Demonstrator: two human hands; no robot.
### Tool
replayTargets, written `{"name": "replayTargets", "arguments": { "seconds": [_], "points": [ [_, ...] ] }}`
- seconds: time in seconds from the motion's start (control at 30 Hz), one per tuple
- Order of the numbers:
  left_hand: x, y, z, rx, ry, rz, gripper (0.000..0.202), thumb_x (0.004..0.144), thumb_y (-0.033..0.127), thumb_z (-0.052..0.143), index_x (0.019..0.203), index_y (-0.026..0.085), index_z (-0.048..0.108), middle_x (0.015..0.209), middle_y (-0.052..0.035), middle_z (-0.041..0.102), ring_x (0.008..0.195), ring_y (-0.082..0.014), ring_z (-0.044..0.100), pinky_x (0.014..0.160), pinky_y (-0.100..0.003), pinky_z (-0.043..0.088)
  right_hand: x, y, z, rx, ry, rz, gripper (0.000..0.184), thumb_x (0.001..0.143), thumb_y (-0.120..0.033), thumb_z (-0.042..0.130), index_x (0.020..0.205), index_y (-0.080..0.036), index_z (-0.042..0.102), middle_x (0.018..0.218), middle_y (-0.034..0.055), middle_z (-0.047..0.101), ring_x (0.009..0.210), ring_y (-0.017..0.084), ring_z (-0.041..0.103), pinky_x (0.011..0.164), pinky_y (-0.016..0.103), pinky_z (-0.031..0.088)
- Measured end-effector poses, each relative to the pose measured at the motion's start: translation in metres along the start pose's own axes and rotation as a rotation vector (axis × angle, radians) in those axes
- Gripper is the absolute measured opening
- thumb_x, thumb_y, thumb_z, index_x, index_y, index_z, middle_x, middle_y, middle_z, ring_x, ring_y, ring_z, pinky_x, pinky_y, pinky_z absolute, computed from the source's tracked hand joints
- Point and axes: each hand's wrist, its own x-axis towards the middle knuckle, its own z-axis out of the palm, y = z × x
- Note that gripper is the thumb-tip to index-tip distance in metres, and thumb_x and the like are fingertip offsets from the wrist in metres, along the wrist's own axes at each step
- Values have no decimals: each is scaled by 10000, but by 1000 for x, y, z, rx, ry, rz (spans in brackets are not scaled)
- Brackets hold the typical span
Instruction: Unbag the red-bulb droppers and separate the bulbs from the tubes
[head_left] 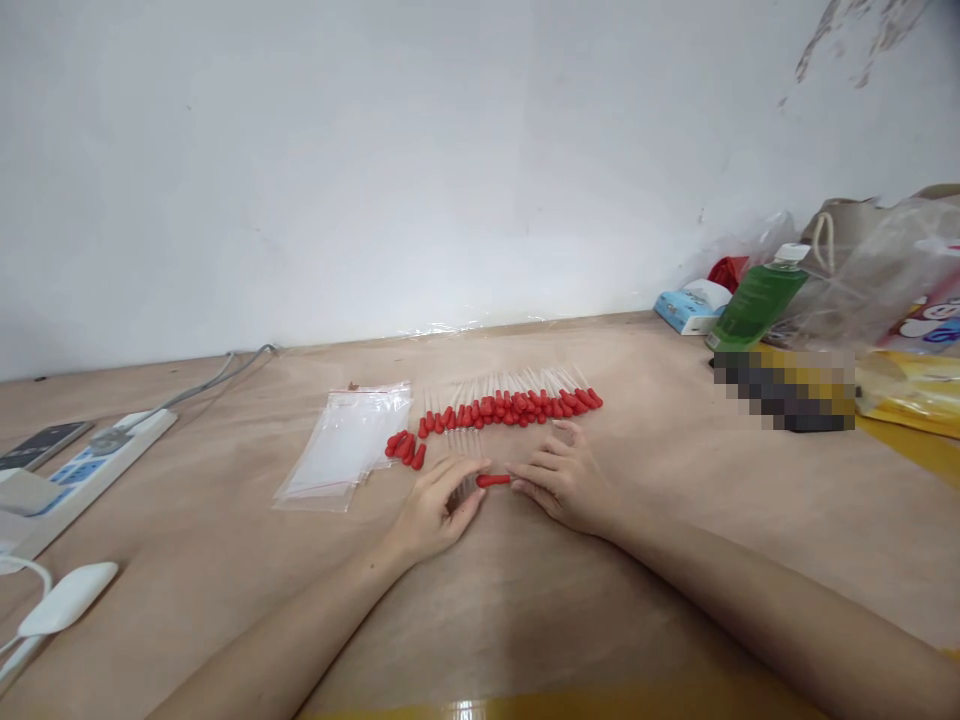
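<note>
Between my hands is a red rubber dropper bulb [491,481], lying level with its rounded end to the left. The fingertips of my right hand [566,482] pinch its narrow end; any tube there is hidden by the fingers. My left hand [439,507] curves around the rounded end, thumb and fingers apart, with a gap to the bulb. A few clear tubes [466,440] lie just beyond my left hand, some partly under it. Behind them stretches a row of droppers [517,405], red bulbs toward me and clear tubes pointing to the wall. Several loose red bulbs [405,447] sit left of the row.
Clear zip bags [337,445] lie flat left of the bulbs. At far left are a power strip [97,485], a phone [45,443] and a white plug [71,598]. A green bottle [757,300], a tissue pack [690,308] and plastic bags [847,285] stand at right.
</note>
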Motion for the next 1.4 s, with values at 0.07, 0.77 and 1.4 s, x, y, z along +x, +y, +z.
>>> {"name": "replayTargets", "arguments": {
  "seconds": [0.07, 0.77, 1.4],
  "points": [
    [3, 2, 0, 57, -33, 20, 341, 801, 250, 556, 1136, 205, 513, 1083, -82, 570, 1009, -193, 527, 866, -347, 433, -1, 0, 1, 8, -16, -2, 157, 837, -273, 506, 887, -240, 651, 664, -19, 638, 688, 119, 515, 949, 423, 228],
    [1, 9, -1, 209, -109, 53, 155, 860, 188, 414, 809, 194, 561, 796, -16, 607, 856, -152, 533, 977, -398, 289, -4, -1, -1, 89, -63, -87, 188, 831, -272, 494, 720, -206, 631, 544, -27, 575, 638, 113, 400, 866, 390, 209],
    [-10, -3, -9, 97, 19, -40, 122, 850, 161, 462, 908, 200, 562, 887, -39, 576, 868, -149, 535, 802, -298, 443, -15, 16, -13, 111, -122, 117, 203, 847, -253, 454, 844, -235, 656, 595, -10, 590, 667, 127, 461, 826, 363, 261]
  ]
}}
